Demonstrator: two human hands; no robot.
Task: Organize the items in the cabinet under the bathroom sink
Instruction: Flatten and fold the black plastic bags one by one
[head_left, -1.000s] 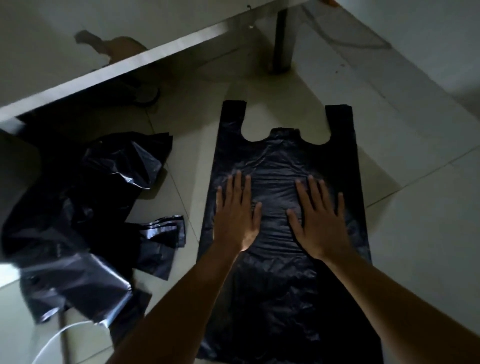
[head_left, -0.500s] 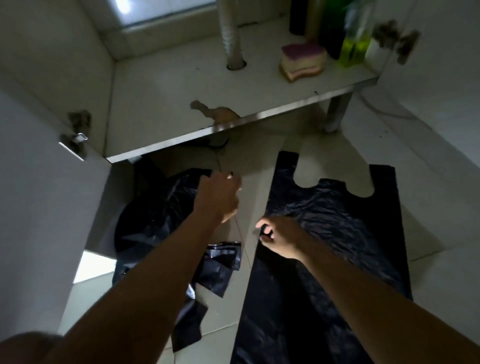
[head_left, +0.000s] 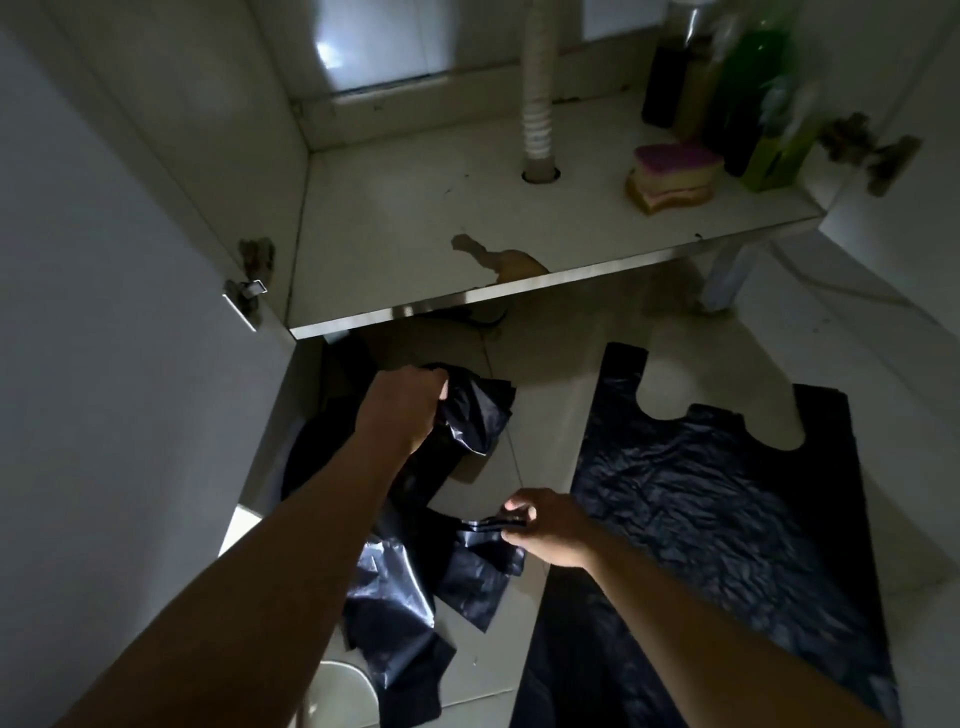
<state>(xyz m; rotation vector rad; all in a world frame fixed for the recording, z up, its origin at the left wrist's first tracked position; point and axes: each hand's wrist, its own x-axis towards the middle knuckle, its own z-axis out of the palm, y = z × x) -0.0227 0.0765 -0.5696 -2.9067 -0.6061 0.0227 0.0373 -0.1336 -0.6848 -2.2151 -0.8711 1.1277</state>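
Note:
A black plastic bag (head_left: 727, 519) lies flattened on the floor tiles at the right, handles pointing toward the cabinet. Left of it sits a crumpled heap of black plastic bags (head_left: 395, 582). My left hand (head_left: 402, 410) grips the upper end of a crumpled bag (head_left: 478, 410) from that heap, just below the cabinet's front edge. My right hand (head_left: 545, 525) pinches a lower end of the crumpled black plastic, close to the flat bag's left edge. Inside the open cabinet, a stack of sponges (head_left: 672, 174) and several bottles (head_left: 748, 98) stand at the back right.
The cabinet floor (head_left: 415, 208) has a stained, peeling spot near its front edge, and a ribbed drain pipe (head_left: 538, 104) goes through it. An open cabinet door (head_left: 104, 364) stands at my left. A metal leg (head_left: 724, 280) holds the cabinet's right corner. Pale floor tiles surround the bags.
Both hands left the flattened bag and moved left to the crumpled heap. My left hand has taken hold of a bag's upper end; my right hand now pinches its lower part.

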